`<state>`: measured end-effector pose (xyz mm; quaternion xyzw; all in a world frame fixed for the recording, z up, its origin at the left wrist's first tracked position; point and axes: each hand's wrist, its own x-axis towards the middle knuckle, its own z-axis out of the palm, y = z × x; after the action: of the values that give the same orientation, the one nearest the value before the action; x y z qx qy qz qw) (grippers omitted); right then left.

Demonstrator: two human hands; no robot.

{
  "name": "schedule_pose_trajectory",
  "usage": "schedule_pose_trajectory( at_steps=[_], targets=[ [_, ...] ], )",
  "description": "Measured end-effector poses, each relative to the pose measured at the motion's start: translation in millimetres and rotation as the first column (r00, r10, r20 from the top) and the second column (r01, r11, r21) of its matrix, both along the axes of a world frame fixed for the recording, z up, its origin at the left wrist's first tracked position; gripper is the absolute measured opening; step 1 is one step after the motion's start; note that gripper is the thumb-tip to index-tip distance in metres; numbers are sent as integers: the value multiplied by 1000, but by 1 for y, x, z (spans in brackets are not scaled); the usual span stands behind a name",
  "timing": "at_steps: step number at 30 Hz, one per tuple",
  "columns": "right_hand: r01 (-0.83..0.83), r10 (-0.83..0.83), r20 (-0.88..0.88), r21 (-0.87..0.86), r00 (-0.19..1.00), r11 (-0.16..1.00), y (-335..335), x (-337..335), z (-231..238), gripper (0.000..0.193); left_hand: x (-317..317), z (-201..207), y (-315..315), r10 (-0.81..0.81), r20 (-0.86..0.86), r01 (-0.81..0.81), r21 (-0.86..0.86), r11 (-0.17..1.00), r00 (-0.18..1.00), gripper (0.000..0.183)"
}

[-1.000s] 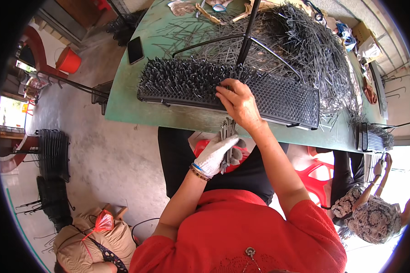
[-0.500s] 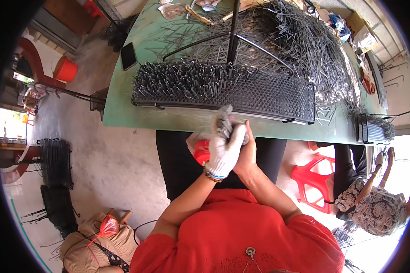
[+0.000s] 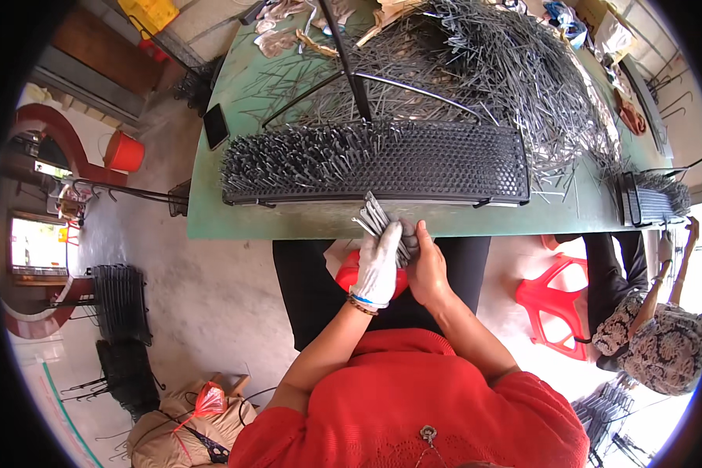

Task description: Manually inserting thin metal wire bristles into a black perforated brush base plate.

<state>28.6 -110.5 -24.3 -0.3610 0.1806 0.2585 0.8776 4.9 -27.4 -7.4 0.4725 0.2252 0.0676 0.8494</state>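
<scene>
My left hand (image 3: 377,269), in a white glove greyed at the fingertips, is closed around a bundle of short dark-grey strips (image 3: 373,212) whose upper ends fan out. My bare right hand (image 3: 430,273) is against the bundle's lower side, fingers stretched upward; part of it is hidden behind the glove. Both hands are in front of the table's near edge, above my lap. Just beyond them stands a long black perforated rack (image 3: 464,164). Upright strips (image 3: 296,156) pack its left part, while bare holes show to the right.
On the green table (image 3: 204,210), a large heap of loose strips (image 3: 515,86) lies behind the rack. A black phone (image 3: 216,126) rests at left. Thin black rods rise from the rack. A red stool (image 3: 550,292) and another person (image 3: 655,335) working at a smaller rack (image 3: 655,199) are at right.
My hands have come slightly apart, and the strips in the left glove now fan out more visibly. The whole view has shifted and tilted a little.
</scene>
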Motion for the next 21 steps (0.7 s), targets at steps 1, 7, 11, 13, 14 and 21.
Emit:
schedule_pose_trajectory(
  at_steps=[1,7,11,13,14,21],
  targets=[
    [0,0,-2,6,1000,1000,-8,3,0,52,-1,1,0,-10,17,12,-100,995,1000,15],
    [-33,297,430,-522,853,852,-55,42,23,43,3,17,-14,-255,-42,233,-287,929,966,15],
    [-37,324,425,-558,846,829,-63,58,27,37,9,21,-24,-337,-107,317,-171,933,935,15],
    [-132,364,341,-547,867,827,-69,62,25,31,12,19,-20,-472,-86,459,-135,878,878,15],
    [-137,344,330,-516,879,845,-70,64,26,28,14,19,-19,-473,-83,460,-142,877,877,15],
    [-89,238,306,-431,922,898,-64,66,28,25,18,26,-8,-514,-85,479,-258,839,854,20]
  ],
)
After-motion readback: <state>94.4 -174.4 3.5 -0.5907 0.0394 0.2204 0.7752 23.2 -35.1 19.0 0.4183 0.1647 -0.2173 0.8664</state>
